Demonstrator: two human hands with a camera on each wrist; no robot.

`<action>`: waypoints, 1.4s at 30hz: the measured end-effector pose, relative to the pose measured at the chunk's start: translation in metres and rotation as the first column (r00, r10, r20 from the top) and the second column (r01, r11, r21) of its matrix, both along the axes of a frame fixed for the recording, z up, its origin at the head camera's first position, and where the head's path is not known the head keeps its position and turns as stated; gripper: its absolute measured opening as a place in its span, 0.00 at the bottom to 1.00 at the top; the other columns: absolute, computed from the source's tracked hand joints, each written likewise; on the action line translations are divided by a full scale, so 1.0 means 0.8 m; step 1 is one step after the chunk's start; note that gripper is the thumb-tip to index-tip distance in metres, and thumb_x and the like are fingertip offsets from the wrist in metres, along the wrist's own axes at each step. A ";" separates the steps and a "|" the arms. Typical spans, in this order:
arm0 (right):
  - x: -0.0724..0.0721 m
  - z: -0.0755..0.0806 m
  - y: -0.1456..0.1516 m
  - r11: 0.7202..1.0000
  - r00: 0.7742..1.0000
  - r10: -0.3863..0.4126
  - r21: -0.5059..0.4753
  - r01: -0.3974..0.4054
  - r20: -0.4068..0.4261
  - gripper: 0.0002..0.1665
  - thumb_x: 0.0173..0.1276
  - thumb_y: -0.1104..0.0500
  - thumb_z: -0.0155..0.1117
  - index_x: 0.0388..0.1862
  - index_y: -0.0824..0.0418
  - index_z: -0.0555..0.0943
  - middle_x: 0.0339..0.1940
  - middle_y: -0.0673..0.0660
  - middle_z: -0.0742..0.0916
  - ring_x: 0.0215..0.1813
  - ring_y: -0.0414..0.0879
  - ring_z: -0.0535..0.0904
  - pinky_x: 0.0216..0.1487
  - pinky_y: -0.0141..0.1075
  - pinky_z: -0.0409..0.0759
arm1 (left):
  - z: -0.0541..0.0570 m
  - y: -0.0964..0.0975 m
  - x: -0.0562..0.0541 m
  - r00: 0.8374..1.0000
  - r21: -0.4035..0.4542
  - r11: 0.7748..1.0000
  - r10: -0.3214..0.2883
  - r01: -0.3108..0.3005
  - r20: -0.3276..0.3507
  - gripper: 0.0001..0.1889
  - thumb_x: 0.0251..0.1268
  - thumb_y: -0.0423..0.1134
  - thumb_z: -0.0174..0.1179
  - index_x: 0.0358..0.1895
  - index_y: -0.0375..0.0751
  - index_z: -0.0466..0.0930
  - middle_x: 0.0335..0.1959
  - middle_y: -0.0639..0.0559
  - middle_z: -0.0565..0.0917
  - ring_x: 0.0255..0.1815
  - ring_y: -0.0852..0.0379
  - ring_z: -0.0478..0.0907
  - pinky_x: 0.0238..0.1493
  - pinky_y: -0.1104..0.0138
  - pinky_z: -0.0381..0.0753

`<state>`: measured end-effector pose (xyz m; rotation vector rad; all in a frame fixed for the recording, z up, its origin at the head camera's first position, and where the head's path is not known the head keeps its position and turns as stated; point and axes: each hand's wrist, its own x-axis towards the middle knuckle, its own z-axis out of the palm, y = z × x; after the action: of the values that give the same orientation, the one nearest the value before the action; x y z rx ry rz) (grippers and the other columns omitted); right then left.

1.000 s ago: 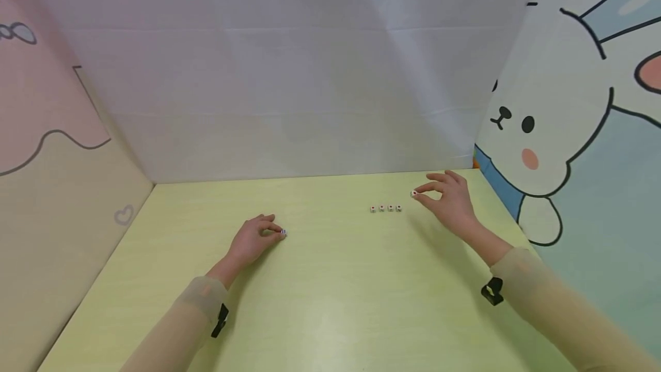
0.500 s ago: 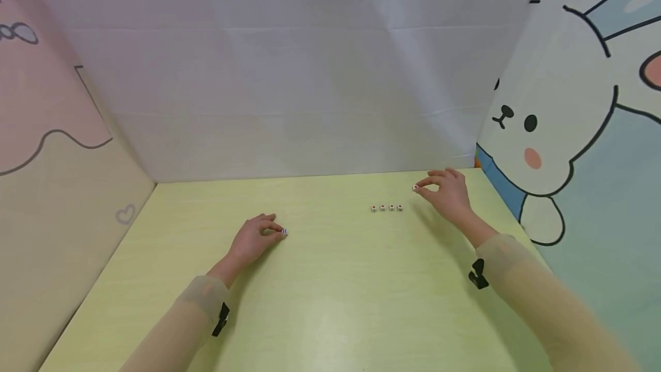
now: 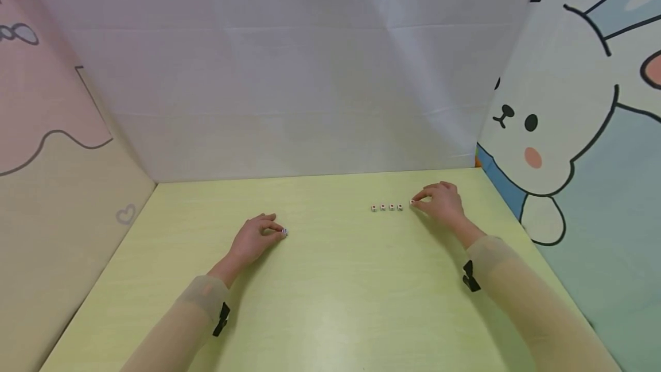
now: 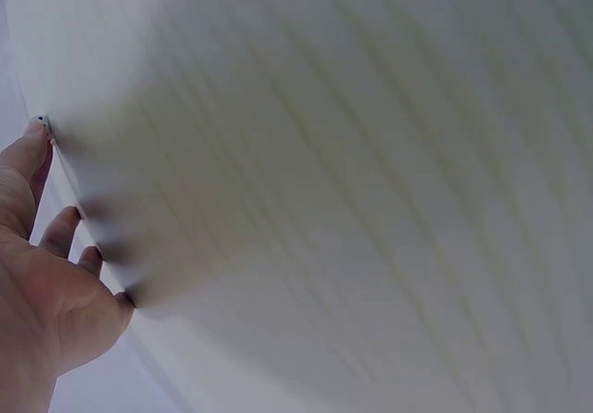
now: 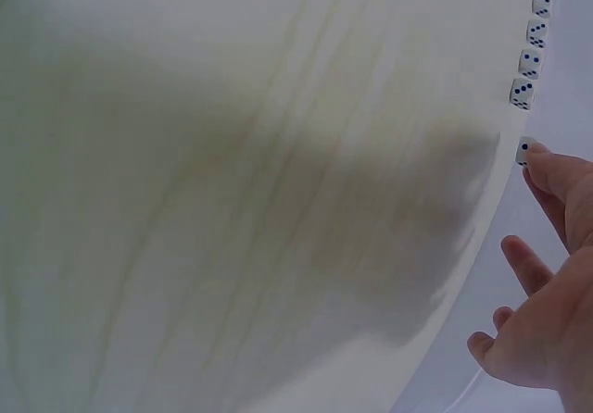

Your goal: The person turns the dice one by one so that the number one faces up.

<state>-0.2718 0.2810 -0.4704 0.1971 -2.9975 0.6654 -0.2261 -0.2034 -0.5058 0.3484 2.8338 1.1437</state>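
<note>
My right hand (image 3: pixel 440 204) pinches a small white die (image 5: pixel 524 150) between thumb and forefinger, at the right end of a row of several dice (image 3: pixel 387 208). A narrow gap parts that die from the row. In the head view, the row's upper faces each show one red dot; blue dots show on their sides in the right wrist view. Farther left, my left hand (image 3: pixel 254 240) pinches another white die (image 4: pixel 43 122) close to the table, its other fingertips touching the surface. Whether the right hand's die touches the table, I cannot tell.
The pale yellow table (image 3: pixel 320 291) stretches under both arms. A white cloth wall (image 3: pixel 310 73) rises at its back edge. A pink and cream panel (image 3: pixel 57 188) stands left, a rabbit-printed panel (image 3: pixel 578 205) right.
My right hand first shifted slightly back with its die, then came down and toward me, level with the row's right end. The left hand and the row stayed put.
</note>
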 end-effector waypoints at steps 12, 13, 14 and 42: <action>-0.003 -0.017 -0.004 1.000 1.000 0.021 0.007 -0.021 -0.012 0.13 0.71 0.51 0.69 0.45 0.58 0.91 0.60 0.67 0.85 0.71 0.69 0.67 0.77 0.61 0.48 | -0.001 0.000 -0.001 1.000 -0.007 1.000 0.008 -0.008 0.002 0.11 0.69 0.46 0.68 0.46 0.44 0.90 0.74 0.40 0.72 0.80 0.37 0.55 0.77 0.38 0.48; -0.003 -0.018 -0.003 1.000 1.000 0.021 0.010 -0.021 -0.008 0.13 0.71 0.51 0.69 0.45 0.58 0.91 0.60 0.67 0.85 0.71 0.70 0.66 0.76 0.61 0.48 | -0.001 0.000 -0.001 1.000 -0.006 1.000 0.009 -0.009 0.003 0.11 0.69 0.46 0.68 0.46 0.45 0.90 0.74 0.40 0.72 0.80 0.37 0.55 0.77 0.38 0.48; -0.003 -0.019 -0.003 1.000 1.000 0.021 0.011 -0.020 -0.006 0.13 0.72 0.51 0.69 0.45 0.57 0.91 0.59 0.67 0.85 0.71 0.70 0.65 0.76 0.62 0.48 | -0.002 0.000 -0.002 1.000 -0.007 1.000 0.009 -0.009 0.002 0.11 0.69 0.46 0.68 0.46 0.45 0.90 0.74 0.40 0.72 0.80 0.37 0.55 0.77 0.38 0.48; 0.001 -0.014 -0.009 0.998 1.000 0.026 0.064 -0.027 0.007 0.12 0.72 0.52 0.69 0.45 0.57 0.91 0.57 0.66 0.86 0.73 0.74 0.61 0.71 0.68 0.57 | 0.013 0.015 -0.006 0.992 0.059 0.998 -0.001 0.009 -0.128 0.11 0.69 0.48 0.68 0.48 0.49 0.90 0.72 0.43 0.74 0.79 0.40 0.59 0.76 0.41 0.56</action>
<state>-0.2708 0.2741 -0.4816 0.2391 -3.0292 0.5734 -0.2308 -0.1912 -0.4956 0.4479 2.9093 1.2508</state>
